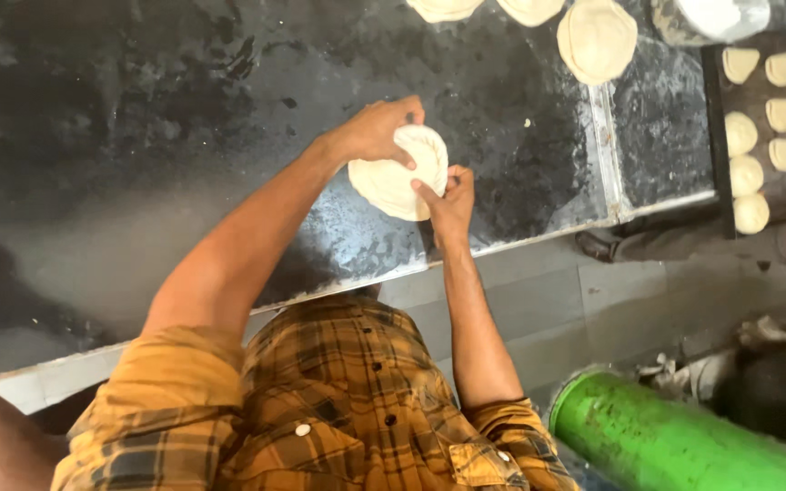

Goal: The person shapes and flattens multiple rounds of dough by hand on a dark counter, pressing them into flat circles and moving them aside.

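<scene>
A pale round disc of dough (393,182) lies on the dark, floured metal worktop (184,118) near its front edge. My left hand (377,129) reaches over the disc from the left, fingers curled on its upper rim. My right hand (449,202) pinches the disc's right edge from below, thumb on top. Both hands grip the same piece of dough, and its top edge looks folded or pleated under my left fingers. My sleeves are yellow plaid, rolled to the elbow.
Three more flattened dough discs (597,38) lie at the far edge of the worktop. To the right, a dark tray (717,136) holds several shaped dough pieces. A white container (711,16) stands above it. A green cylinder (666,441) lies on the floor at lower right.
</scene>
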